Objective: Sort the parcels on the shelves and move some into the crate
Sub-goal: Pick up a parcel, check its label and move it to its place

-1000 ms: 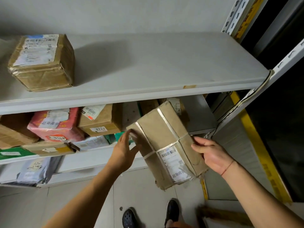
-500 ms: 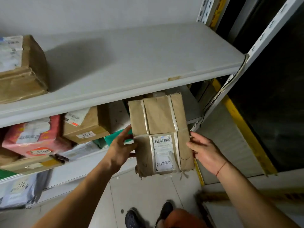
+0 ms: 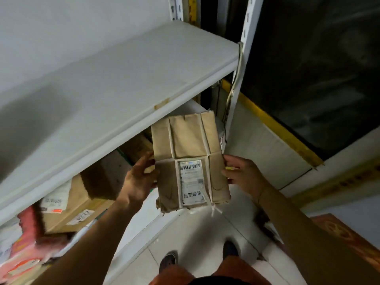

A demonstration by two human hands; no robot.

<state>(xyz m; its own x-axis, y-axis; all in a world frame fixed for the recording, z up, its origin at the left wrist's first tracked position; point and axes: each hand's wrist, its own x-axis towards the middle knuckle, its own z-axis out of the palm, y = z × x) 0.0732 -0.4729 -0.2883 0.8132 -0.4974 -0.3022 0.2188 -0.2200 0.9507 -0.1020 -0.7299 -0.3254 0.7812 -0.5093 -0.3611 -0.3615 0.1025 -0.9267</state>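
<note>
Far left, under the upper shelf (image 3: 127, 83): blurred parcels on the lower shelf, among them a red and pink parcel (image 3: 26, 243) at the frame edge. Just right of it, a brown cardboard box (image 3: 76, 204) with a white label and a small sticker marked 0227; further brown boxes behind it in shadow.

Centre left: left hand (image 3: 137, 179) raised in front of the shelving, fingers curled round the left edge of the brown paper parcel (image 3: 189, 145), thumb on the front face.

Centre: brown paper parcel held upright in the air between both hands, in front of the upper shelf's front edge and above the tiled floor (image 3: 191, 233), touching no shelf. Pale tape strips lengthwise and across; white barcode label (image 3: 191, 182) on the lower half of the facing side; bottom edge ragged, a loose tape end hanging down.

Centre right: right hand (image 3: 244, 175) gripping the parcel's right edge, fingers bent round it.

Right: white perforated upright (image 3: 244, 58) with a cable alongside, then a yellow-edged frame (image 3: 273, 122) round a dark pane.

Bottom: two dark shoes (image 3: 168, 262) on the floor. Bottom right corner: a reddish patterned surface (image 3: 345, 235).
</note>
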